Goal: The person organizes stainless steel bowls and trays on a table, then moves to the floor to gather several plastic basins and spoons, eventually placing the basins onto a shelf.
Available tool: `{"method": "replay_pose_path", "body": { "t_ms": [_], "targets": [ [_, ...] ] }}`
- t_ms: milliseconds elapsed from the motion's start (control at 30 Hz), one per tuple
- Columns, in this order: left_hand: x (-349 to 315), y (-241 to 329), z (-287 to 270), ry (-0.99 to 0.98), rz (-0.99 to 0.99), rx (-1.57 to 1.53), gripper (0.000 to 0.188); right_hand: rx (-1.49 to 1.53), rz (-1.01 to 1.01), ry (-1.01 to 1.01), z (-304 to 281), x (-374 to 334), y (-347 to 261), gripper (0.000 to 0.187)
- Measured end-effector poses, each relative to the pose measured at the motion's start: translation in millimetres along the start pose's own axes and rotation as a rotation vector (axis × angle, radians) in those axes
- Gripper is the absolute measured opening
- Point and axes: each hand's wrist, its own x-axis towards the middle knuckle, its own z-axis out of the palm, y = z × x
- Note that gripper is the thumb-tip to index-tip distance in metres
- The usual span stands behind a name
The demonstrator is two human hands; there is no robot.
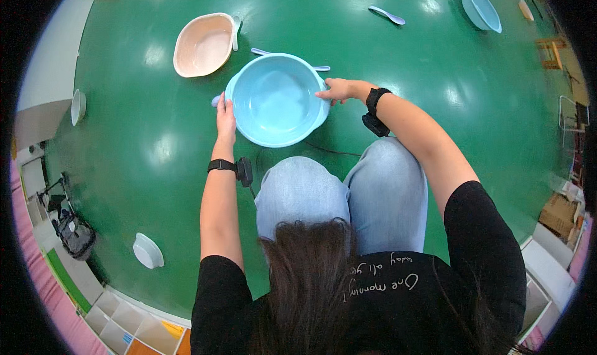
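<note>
A round light-blue basin (276, 100) with side handles is in front of my knees, its bowl facing up with nothing inside. My left hand (226, 120) grips its left rim, while my right hand (337, 91) holds the handle on the right, thumb on top. From behind the basin's far edge stick out the ends of a pale lavender utensil (261, 51). Another lavender end (215, 100) shows beside my left fingers; the basin hides the rest. Whether the basin touches the floor I cannot tell.
Beyond my left hand lies a peach basin (204, 45) with a pale utensil (236, 34) at its right side. A lavender spoon (388, 15) and another blue basin (481, 9) are farther right. White bowls (148, 251) (78, 107) stand left on the green floor (143, 187). A black cable (329, 149) runs near my knees.
</note>
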Motion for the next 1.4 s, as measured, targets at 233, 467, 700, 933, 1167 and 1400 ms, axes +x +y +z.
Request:
{"method": "replay_pose_path", "body": {
  "t_ms": [233,467,700,933,1167,1400],
  "targets": [
    [10,3,35,0.077,-0.094,-0.023,0.029,-0.182,-0.094,0.408,-17,-7,44,0.055],
    [-35,90,7,0.042,-0.290,0.093,0.027,0.078,0.016,0.675,-22,-94,-11,0.057],
    [-98,257,22,-0.207,-0.191,-0.158,0.032,0.377,0.207,0.887,-61,-247,-50,0.067],
    [-184,432,9,-0.482,-0.239,-0.200,0.049,0.614,0.010,1.014,-48,-424,-84,0.048],
    [-272,507,-13,-0.630,0.025,0.124,0.043,0.677,0.170,0.970,-12,-615,-160,0.048],
    [-286,583,20,-0.823,0.000,0.220,0.040,0.663,0.387,0.908,-24,-733,-207,0.056]
  ]
}}
